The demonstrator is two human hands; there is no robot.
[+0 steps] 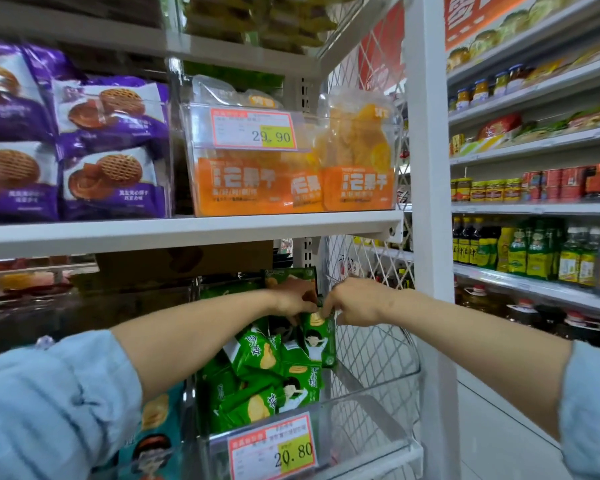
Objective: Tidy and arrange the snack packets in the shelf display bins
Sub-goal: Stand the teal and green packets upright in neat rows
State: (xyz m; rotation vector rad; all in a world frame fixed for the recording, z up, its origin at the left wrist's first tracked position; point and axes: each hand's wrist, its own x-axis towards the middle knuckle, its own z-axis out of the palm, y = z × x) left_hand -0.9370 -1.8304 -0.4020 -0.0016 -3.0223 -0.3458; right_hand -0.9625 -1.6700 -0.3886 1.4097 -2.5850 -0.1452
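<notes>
Both hands are in the lower bin (392, 400), a clear one at the right end of the shelf, against the mesh panel (371, 344).

1. The left hand (293, 301) and right hand (355, 301) meet over one green packet (318, 341). The packet stands upright near the back of the bin, above the rest of the green stock.
2. The right hand's fingers are curled and pinch the packet's top right corner.
3. The left hand's fingers are curled down onto the top edge. It appears to grip the same packet, though the knuckles hide the contact.
4. The other green packets (257, 400) lie in a loose, tilted heap toward the bin's front, and several overlap.
5. A price tag (272, 448) on the bin front reads 20.80.
6. Teal packets (153, 441) sit in the neighbouring bin, partly hidden by my left sleeve (49, 403).

On the shelf board (187, 230) above:
- An upper bin (194, 188) holds orange packets (359, 181) standing upright, with a tag (253, 128) reading 29.90.
- Purple packets (111, 150) are stacked to its left.

Across the aisle, bottles (534, 254) and jars line the right-hand shelves.
</notes>
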